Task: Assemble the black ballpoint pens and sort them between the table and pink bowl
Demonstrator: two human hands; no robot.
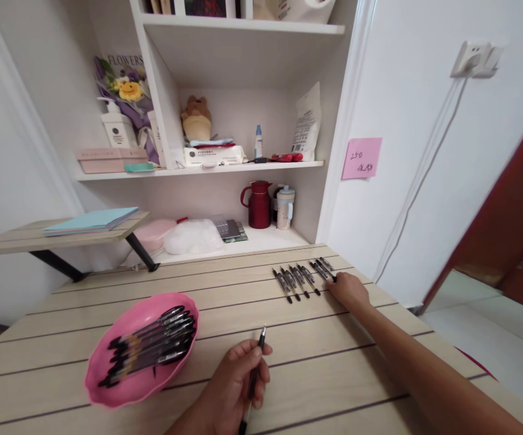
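Note:
My left hand [238, 386] is closed around a black pen [253, 380], whose bare metal tip points up and away from me. Farther right on the table, my right hand [346, 290] has its fingers together at the near end of another black pen [331, 273]. That pen lies in a row of several black pens [301, 284], set side by side at a slant, with short labelled pieces among them. At left, a pink scalloped bowl [93, 386] holds a pile of black pens [157, 338] with clear barrels. My right fingertips are partly hidden behind the hand.
The slatted wooden tabletop [225, 320] meets a white shelf unit [243, 30] at the back. A small raised stand [17, 235] carries blue papers [92, 220]. A red jug [259, 205] and a cup [285, 208] stand on the low shelf. A cable [420, 181] hangs down the right wall.

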